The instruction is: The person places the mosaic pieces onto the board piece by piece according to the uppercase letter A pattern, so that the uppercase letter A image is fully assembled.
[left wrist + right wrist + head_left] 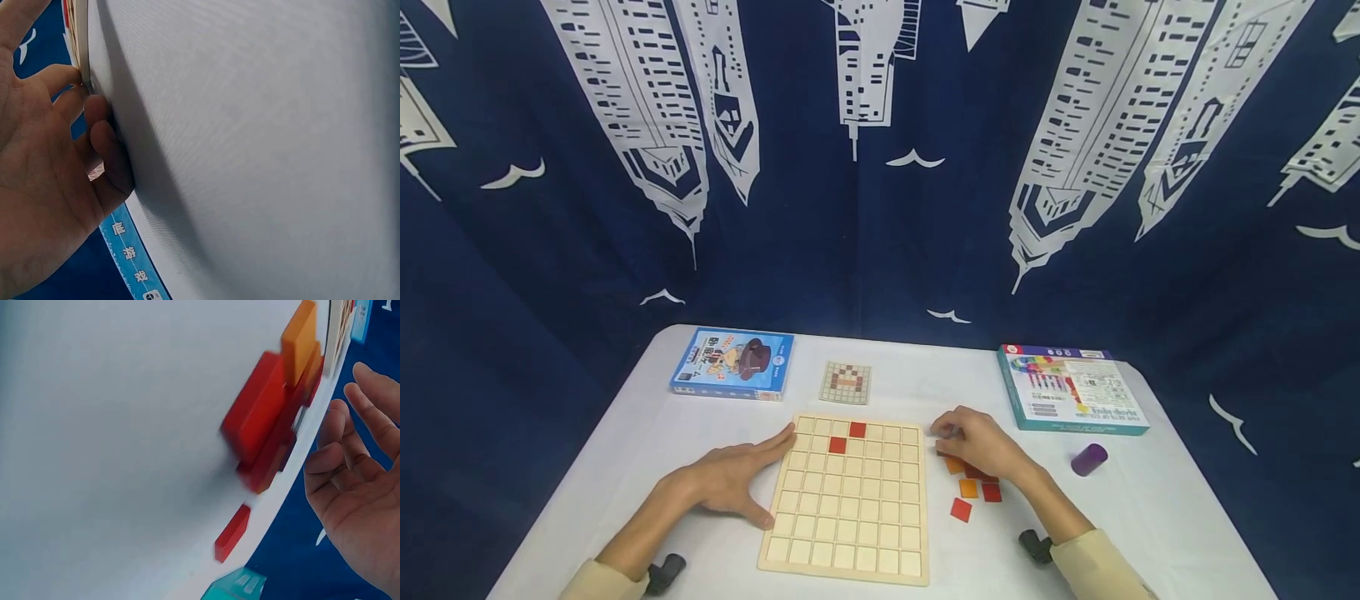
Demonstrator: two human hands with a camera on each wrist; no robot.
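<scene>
Navy skyline cloth [865, 250] backs our white table [1120, 517]; our left hand [730, 477] spreads along the wooden grid board [852, 508], our right hand [981, 442], loosely bent, apparently empty, hovers over square tiles [968, 488] beside the board, probably light, stiff, best edge-pinched

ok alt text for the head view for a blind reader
A person's left grip touches a pale gridded board holding two red tiles, while the right grip is over loose red and orange tiles. Farther back lie a patterned card and two boxes.
</scene>
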